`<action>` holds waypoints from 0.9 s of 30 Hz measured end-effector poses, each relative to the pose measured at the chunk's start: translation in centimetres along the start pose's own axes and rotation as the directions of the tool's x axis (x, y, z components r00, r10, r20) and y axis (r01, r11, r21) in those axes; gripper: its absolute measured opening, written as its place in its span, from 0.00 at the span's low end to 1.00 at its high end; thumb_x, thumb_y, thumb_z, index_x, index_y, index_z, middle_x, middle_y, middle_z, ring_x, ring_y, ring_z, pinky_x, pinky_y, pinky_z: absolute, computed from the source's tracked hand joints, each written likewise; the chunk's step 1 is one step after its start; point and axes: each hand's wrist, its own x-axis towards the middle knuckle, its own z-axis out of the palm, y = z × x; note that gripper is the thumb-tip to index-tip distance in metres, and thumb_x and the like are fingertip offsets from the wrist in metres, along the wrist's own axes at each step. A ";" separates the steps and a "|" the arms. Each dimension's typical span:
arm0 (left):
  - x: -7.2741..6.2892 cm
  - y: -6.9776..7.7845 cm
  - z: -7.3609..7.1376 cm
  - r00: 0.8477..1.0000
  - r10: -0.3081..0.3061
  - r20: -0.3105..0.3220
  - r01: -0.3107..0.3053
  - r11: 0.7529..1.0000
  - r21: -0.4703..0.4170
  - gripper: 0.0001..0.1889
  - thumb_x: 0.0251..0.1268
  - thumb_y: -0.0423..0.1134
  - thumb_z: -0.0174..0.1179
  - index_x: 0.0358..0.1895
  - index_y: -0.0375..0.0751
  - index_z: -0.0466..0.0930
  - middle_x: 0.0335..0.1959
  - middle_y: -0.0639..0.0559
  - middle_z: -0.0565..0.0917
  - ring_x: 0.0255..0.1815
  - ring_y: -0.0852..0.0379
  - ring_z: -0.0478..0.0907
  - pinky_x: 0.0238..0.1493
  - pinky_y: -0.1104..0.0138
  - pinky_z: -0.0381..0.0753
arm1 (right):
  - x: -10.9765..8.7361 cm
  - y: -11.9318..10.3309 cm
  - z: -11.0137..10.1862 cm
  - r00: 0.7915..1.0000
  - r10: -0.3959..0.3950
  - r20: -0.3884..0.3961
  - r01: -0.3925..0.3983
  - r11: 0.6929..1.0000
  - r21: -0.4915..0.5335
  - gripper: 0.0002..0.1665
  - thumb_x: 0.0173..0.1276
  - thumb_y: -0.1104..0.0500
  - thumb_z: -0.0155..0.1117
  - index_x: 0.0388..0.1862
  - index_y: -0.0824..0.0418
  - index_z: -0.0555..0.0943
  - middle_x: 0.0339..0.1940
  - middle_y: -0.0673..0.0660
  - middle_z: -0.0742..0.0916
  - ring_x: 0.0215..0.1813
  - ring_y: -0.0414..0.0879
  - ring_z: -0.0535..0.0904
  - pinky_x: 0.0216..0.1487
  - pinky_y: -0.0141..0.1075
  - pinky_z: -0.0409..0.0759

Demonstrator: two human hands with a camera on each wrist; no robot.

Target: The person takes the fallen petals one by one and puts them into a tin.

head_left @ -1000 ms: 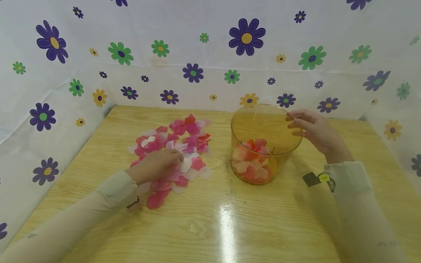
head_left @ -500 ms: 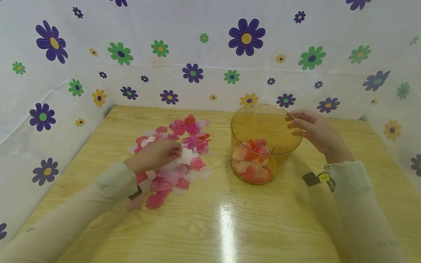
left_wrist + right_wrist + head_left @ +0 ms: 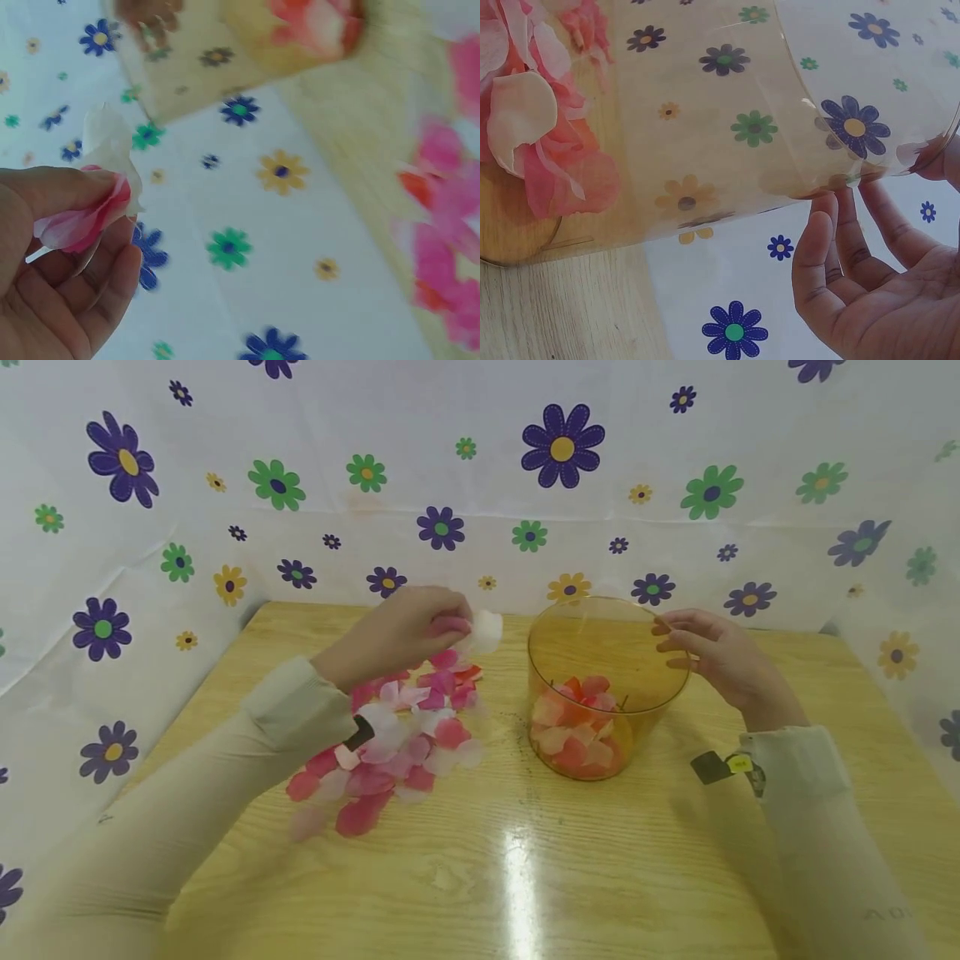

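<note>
Pnk/wht petals [image 3: 369, 778] nr amber tub [image 3: 637, 672]

From where I stand, the head camera looks forward and down, far enough back to take in the table [image 3: 450, 893] and flowered cloth [image 3: 480, 477]. The left wrist camera hangs close by the left hand [image 3: 60, 285], tilted toward the cloth. The right wrist camera looks closely along the amber tub [image 3: 645, 150], sideways in its picture, to the right hand [image 3: 877, 292]. All three views share the tub and cloth.
</note>
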 end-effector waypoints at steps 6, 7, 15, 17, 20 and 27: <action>3.9 4.2 1.2 0.997 0.074 0.018 -0.073 0.997 -0.015 0.05 0.65 0.41 0.58 0.38 0.44 0.79 0.34 0.55 0.83 0.37 0.59 0.76 0.47 0.70 0.78 | 0.0 -0.1 0.1 1.000 0.017 -0.012 -0.017 1.000 -0.021 0.10 0.73 0.56 0.51 0.49 0.49 0.76 0.48 0.40 0.79 0.49 0.37 0.74 0.47 0.25 0.77; 4.4 4.7 1.6 0.996 0.081 0.027 -0.081 0.997 -0.014 0.06 0.65 0.41 0.58 0.39 0.44 0.79 0.34 0.55 0.82 0.36 0.59 0.75 0.45 0.70 0.78 | 0.0 -0.1 0.1 1.000 0.017 -0.014 -0.017 1.000 -0.023 0.10 0.73 0.56 0.50 0.49 0.49 0.76 0.48 0.40 0.79 0.49 0.37 0.74 0.47 0.26 0.77; 6.9 6.7 4.2 0.985 0.102 0.141 -0.107 0.994 0.026 0.15 0.64 0.40 0.59 0.53 0.46 0.73 0.46 0.53 0.81 0.47 0.58 0.77 0.51 0.68 0.77 | 0.1 0.1 0.2 1.000 0.024 -0.016 -0.024 0.998 -0.051 0.10 0.73 0.54 0.50 0.50 0.49 0.75 0.49 0.40 0.79 0.50 0.37 0.73 0.47 0.26 0.76; 7.0 6.6 4.4 0.984 0.096 0.148 -0.103 0.994 0.041 0.16 0.64 0.39 0.59 0.54 0.46 0.72 0.48 0.52 0.81 0.49 0.58 0.77 0.53 0.67 0.77 | 0.1 0.1 0.2 1.000 0.023 -0.012 -0.023 0.999 -0.047 0.11 0.73 0.54 0.50 0.51 0.49 0.75 0.49 0.40 0.79 0.50 0.37 0.73 0.48 0.26 0.76; 6.8 6.3 4.3 0.986 0.082 0.144 -0.090 0.995 0.052 0.16 0.64 0.39 0.59 0.54 0.47 0.72 0.48 0.53 0.81 0.49 0.58 0.77 0.53 0.67 0.77 | 0.1 0.2 0.2 1.000 0.018 -0.014 -0.019 0.999 -0.038 0.11 0.73 0.55 0.50 0.51 0.51 0.74 0.49 0.40 0.79 0.49 0.37 0.74 0.47 0.26 0.77; 4.7 4.0 3.1 0.996 0.038 0.083 -0.043 0.997 0.057 0.13 0.66 0.41 0.57 0.53 0.46 0.74 0.46 0.54 0.81 0.47 0.59 0.76 0.52 0.65 0.77 | 0.0 0.2 0.0 1.000 0.015 -0.021 -0.016 0.999 -0.045 0.10 0.73 0.55 0.50 0.51 0.49 0.75 0.49 0.40 0.79 0.49 0.37 0.74 0.47 0.25 0.77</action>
